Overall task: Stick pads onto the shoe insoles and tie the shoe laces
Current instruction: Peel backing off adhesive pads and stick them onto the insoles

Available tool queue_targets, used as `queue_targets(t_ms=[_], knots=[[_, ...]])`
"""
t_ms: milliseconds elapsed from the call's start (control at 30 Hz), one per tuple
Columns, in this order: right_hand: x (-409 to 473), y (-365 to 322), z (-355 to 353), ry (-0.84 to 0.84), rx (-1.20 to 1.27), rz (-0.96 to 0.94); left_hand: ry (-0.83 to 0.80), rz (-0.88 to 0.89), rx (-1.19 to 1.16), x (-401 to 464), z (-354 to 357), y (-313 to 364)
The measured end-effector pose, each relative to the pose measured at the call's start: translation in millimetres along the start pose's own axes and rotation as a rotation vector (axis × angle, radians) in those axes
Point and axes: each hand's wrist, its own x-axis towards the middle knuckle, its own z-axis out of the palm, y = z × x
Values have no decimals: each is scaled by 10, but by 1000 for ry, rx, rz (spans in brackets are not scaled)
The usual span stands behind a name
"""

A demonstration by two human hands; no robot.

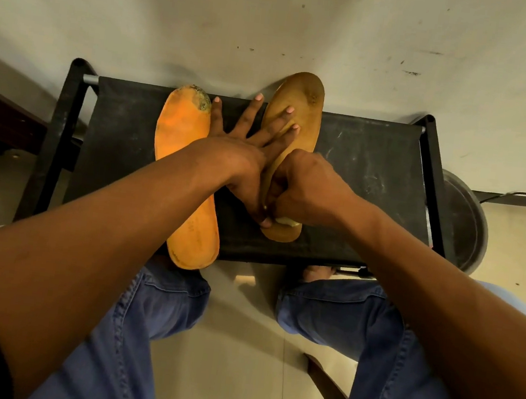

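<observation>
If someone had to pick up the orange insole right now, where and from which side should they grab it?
Probably the heel end of the orange insole, taken from the near side. It sticks out past the front edge of the black stool, so fingers can get under and over it. The left hand lies across its middle.

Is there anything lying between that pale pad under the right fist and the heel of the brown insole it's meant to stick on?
Nothing visible does. The right hand presses the pale pad straight onto the heel of the brown insole. The left hand lies spread flat on the insole's front part, holding it down, away from the pad.
</observation>
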Motion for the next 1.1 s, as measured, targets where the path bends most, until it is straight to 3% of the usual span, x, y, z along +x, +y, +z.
queue_targets(t_ms=[200, 467, 667, 900, 1100], knots=[[76, 41, -19, 230, -48, 46, 0, 4, 2, -10, -11, 2], [-122, -44, -137, -124, -164, -14, 2, 6, -9, 9, -5, -1], [-38, -30, -72, 52, -194, 10, 9, 2, -2, 23, 8, 1], [-127, -28, -122, -132, -187, 30, 1, 2, -8, 22, -2, -6], [-18, 56, -126, 40, -118, 133, 17, 0, 10, 15, 1, 6]])
